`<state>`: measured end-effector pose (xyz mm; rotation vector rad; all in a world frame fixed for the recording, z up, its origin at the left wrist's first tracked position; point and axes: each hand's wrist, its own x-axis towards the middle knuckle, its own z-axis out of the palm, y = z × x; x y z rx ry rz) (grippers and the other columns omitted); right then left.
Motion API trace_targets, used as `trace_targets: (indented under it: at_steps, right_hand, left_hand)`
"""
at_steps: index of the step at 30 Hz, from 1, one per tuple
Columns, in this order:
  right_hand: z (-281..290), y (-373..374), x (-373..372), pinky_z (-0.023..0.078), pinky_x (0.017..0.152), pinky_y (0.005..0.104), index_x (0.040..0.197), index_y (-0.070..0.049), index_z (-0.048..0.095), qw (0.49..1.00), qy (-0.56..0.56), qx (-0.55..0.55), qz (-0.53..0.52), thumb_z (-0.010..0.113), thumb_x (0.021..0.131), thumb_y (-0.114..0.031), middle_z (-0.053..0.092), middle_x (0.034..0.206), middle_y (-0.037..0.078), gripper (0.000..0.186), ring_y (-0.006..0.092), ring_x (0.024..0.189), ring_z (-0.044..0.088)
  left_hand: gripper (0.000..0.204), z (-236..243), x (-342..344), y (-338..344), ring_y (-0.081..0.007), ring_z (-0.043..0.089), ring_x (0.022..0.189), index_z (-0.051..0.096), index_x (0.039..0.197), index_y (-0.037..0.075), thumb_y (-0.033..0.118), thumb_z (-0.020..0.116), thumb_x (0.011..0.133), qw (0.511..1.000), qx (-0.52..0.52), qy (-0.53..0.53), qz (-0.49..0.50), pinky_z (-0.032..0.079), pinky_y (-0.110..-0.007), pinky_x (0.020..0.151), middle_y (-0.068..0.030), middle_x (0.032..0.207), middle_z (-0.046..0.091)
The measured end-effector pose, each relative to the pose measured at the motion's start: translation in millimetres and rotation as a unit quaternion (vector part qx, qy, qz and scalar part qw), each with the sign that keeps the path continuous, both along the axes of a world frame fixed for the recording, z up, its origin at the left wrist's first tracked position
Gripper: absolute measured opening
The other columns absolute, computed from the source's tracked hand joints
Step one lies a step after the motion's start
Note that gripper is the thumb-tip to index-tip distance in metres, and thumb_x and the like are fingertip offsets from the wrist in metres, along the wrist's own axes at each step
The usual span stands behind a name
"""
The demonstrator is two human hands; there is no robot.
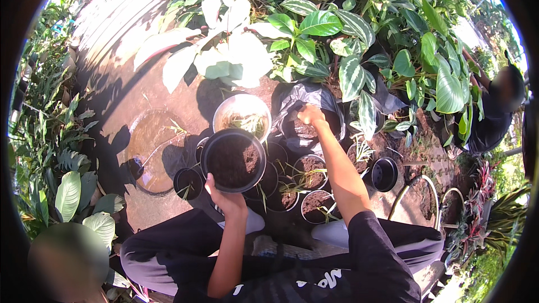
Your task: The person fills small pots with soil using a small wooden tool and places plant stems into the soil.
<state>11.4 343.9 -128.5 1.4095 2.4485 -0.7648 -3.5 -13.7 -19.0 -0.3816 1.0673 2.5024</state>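
Observation:
My left hand (227,196) grips the lower left rim of a black pot (231,160) partly filled with dark soil, held over smaller pots. My right hand (310,115) is inside a black plastic bag (297,93) of soil, fingers curled; what they hold, if anything, is hidden. Behind the held pot sits a silver bowl (241,105) with pale green cuttings. Several small black pots (317,205) with soil and thin seedlings stand below my hands, and an unplanted black pot (384,174) stands to the right.
Leafy plants (359,33) crowd the back and both sides. A round shallow puddle or tray of water (149,151) lies at left on the concrete ground (118,67). A hose (426,185) curves at right. Another person (488,126) in dark clothing is among the plants at right.

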Motion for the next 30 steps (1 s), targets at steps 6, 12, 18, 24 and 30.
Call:
trace_targets:
  at_steps: [6,12,18,24,30]
  right_hand:
    - [14.5,0.8,-2.8,0.049,0.097,0.0392,0.116,-0.011,0.070,0.999,-0.022,0.022,-0.029,0.063,0.079,-0.035,0.067,0.119,0.017,0.044,0.0302,0.114,0.063]
    - [-45.5,-3.2,2.5,0.049,0.097,0.0394,0.113,-0.007,0.070,0.992,0.075,-0.058,-0.080,0.063,0.073,-0.030,0.068,0.113,0.022,0.047,0.0328,0.111,0.064]
    - [-49.9,14.6,35.3,0.048,0.100,0.0432,0.118,-0.012,0.068,0.985,0.022,-0.109,-0.135,0.065,0.072,-0.029,0.064,0.124,0.018,0.049,0.0351,0.119,0.060]
    - [-38.9,1.8,55.0,0.052,0.095,0.0419,0.110,-0.008,0.071,0.989,-0.015,-0.033,-0.142,0.072,0.079,-0.038,0.068,0.117,0.018,0.042,0.0340,0.112,0.064]
    - [-19.5,-21.0,18.8,0.053,0.091,0.0422,0.106,-0.008,0.072,0.996,0.018,0.031,-0.084,0.069,0.076,-0.033,0.070,0.108,0.020,0.040,0.0352,0.107,0.066]
  left_hand:
    - [0.053,-2.8,-1.4,-4.6,-0.0245,0.051,0.123,0.050,0.131,0.005,0.044,0.050,0.095,1.000,-0.015,-0.015,0.015,0.038,-0.042,0.105,-0.0089,0.134,0.054]
    - [0.052,-8.5,-0.7,0.4,-0.0244,0.049,0.125,0.050,0.131,0.006,0.044,0.052,0.095,1.000,-0.020,-0.006,0.001,0.037,-0.042,0.106,-0.0076,0.136,0.052]
    - [0.050,-2.2,-0.6,2.2,-0.0243,0.050,0.125,0.050,0.130,0.006,0.043,0.050,0.096,1.000,-0.004,-0.012,-0.016,0.037,-0.042,0.106,-0.0077,0.134,0.054]
    - [0.054,-11.7,-6.0,2.4,-0.0240,0.050,0.124,0.049,0.132,0.005,0.044,0.051,0.095,1.000,-0.004,-0.004,-0.009,0.038,-0.041,0.106,-0.0080,0.134,0.054]
    - [0.055,-1.5,1.9,13.3,-0.0226,0.051,0.123,0.050,0.132,0.003,0.044,0.050,0.095,0.999,0.001,-0.029,-0.043,0.038,-0.039,0.104,-0.0084,0.134,0.055]
